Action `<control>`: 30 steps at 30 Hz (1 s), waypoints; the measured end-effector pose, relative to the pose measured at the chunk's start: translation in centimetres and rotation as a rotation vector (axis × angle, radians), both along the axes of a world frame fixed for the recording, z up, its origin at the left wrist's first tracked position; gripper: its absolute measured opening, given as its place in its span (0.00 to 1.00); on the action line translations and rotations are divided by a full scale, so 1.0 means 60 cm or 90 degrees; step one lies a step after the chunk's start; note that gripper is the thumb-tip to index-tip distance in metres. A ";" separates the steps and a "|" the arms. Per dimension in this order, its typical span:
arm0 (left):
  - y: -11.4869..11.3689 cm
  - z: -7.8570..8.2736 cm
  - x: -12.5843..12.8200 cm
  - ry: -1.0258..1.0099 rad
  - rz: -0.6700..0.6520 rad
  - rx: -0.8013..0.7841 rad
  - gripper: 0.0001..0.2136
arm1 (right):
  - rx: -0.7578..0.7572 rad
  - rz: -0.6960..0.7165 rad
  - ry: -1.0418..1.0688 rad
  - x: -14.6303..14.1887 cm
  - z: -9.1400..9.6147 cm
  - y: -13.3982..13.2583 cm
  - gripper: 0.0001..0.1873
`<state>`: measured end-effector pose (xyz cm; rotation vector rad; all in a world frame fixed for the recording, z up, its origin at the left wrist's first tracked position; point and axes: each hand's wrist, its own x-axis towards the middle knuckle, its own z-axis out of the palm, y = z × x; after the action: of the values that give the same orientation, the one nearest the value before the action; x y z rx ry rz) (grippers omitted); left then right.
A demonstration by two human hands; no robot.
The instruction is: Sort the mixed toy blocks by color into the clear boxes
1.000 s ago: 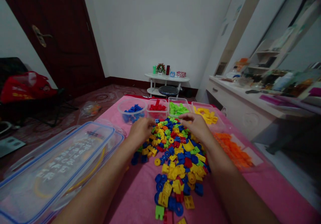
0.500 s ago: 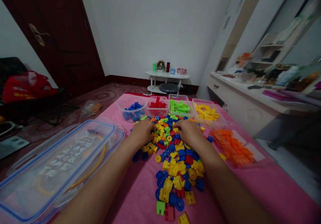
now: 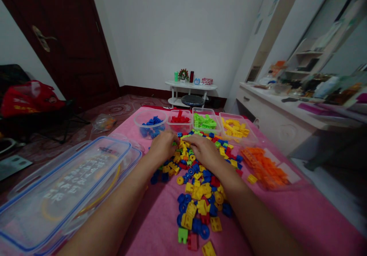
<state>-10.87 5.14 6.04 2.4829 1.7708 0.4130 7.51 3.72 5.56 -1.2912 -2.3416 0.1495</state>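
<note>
A mixed pile of toy building bricks (image 3: 197, 191) in yellow, blue, red and green spreads down the middle of the pink-covered table. At the far left of the pile is my left hand (image 3: 164, 146), its fingers curled inward; whatever they may pinch is hidden. My right hand (image 3: 203, 149) reaches leftward over the pile, fingers stretched toward the left hand and touching yellow bricks. Just beyond the hands stand clear tubs: one with blue bricks (image 3: 154, 121), one with red bricks (image 3: 180, 117), one with green bricks (image 3: 205, 121) and one with yellow bricks (image 3: 236, 128).
At right lies a clear tray with orange bricks (image 3: 266, 168), a lone yellow brick (image 3: 252, 179) beside it. A large clear lidded box (image 3: 71, 187) with blue edging occupies the left side. Farther off are a white side table (image 3: 190, 85), a black stool (image 3: 192, 100) and a dresser (image 3: 275, 114).
My right hand has moved left, closer to my left hand, uncovering bricks on the pile's right side. The left hand has shifted slightly away from me.
</note>
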 end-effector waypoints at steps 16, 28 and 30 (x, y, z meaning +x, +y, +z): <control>-0.010 0.028 -0.017 0.029 -0.086 -0.147 0.12 | -0.057 -0.062 -0.131 -0.012 0.006 -0.016 0.17; -0.036 0.046 -0.015 0.144 -0.162 -0.289 0.22 | -0.229 -0.108 0.593 0.014 0.008 0.012 0.16; -0.041 0.048 -0.003 0.186 -0.141 -0.265 0.22 | -0.263 -0.115 0.690 0.017 0.012 0.009 0.16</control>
<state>-11.08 2.71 8.92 2.4750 1.4462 -0.3170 8.51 4.27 6.28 -1.1421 -1.2846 1.0253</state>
